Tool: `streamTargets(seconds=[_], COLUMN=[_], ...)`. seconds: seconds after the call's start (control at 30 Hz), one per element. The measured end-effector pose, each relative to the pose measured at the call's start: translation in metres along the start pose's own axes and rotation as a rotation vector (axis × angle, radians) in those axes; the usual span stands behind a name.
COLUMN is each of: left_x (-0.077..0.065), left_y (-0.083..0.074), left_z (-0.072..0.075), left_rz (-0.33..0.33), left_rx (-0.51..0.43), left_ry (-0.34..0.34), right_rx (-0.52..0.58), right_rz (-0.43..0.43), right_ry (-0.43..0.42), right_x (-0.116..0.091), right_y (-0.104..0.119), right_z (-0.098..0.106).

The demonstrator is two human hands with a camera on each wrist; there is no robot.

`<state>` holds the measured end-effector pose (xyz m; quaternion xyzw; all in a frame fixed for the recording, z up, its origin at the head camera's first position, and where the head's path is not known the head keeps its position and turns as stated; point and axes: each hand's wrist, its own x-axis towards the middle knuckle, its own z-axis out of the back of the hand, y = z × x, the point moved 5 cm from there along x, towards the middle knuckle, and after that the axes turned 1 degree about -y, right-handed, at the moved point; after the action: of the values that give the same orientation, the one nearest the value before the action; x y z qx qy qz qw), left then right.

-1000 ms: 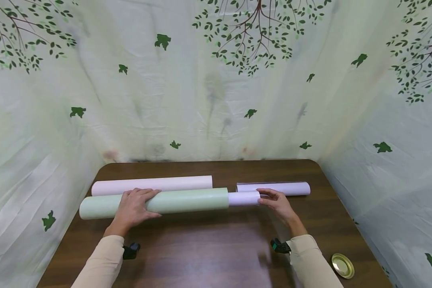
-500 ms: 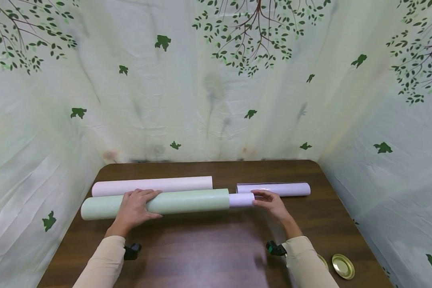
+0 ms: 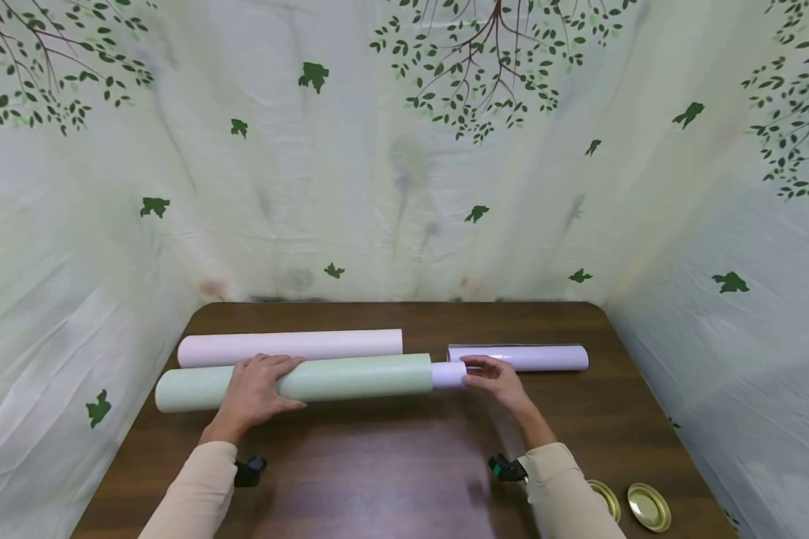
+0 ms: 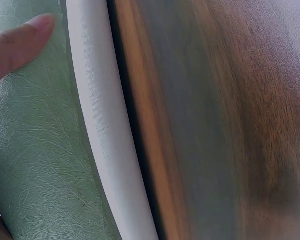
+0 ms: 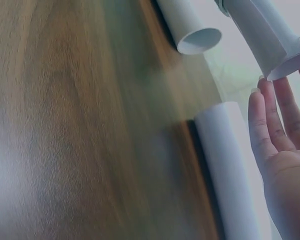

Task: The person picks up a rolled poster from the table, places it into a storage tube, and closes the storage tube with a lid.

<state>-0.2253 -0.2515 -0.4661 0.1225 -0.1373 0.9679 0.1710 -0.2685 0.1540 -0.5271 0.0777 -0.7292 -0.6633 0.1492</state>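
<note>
My left hand (image 3: 256, 393) grips a pale green roll (image 3: 364, 376) around its middle, thumb on the near side. The left wrist view shows a leathery grain on that green roll (image 4: 45, 150). Out of its right end sticks a short length of a thinner white roll (image 3: 447, 374). My right hand (image 3: 502, 385) holds this white roll's outer end, fingertips at the rim. Seen from the right wrist, the white roll (image 5: 262, 37) is hollow, with a seam along its side, and the fingers of my right hand (image 5: 285, 125) meet its open end.
A longer pinkish-white roll (image 3: 290, 346) lies behind the green one on the brown wooden table (image 3: 377, 464). Behind my right hand is a shorter white roll (image 3: 532, 358). Two gold lids (image 3: 649, 507) lie at the front right. A leaf-patterned curtain (image 3: 404, 172) surrounds the table.
My right hand has moved left, and the white roll has slid further into the green one. My left hand keeps its grip. A second gold lid has come out from behind my right sleeve.
</note>
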Motion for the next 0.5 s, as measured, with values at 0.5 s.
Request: streamTargets(seconds=[0.5], left_x=[0.001], left_y=[0.000], left_z=[-0.001], left_rz=[-0.003], left_rx=[0.004], left_ry=[-0.006], right_rx=[0.044], right_rz=[-0.015], right_ry=[-0.028], right_x=[0.005], right_y=[-0.003], right_z=[-0.015])
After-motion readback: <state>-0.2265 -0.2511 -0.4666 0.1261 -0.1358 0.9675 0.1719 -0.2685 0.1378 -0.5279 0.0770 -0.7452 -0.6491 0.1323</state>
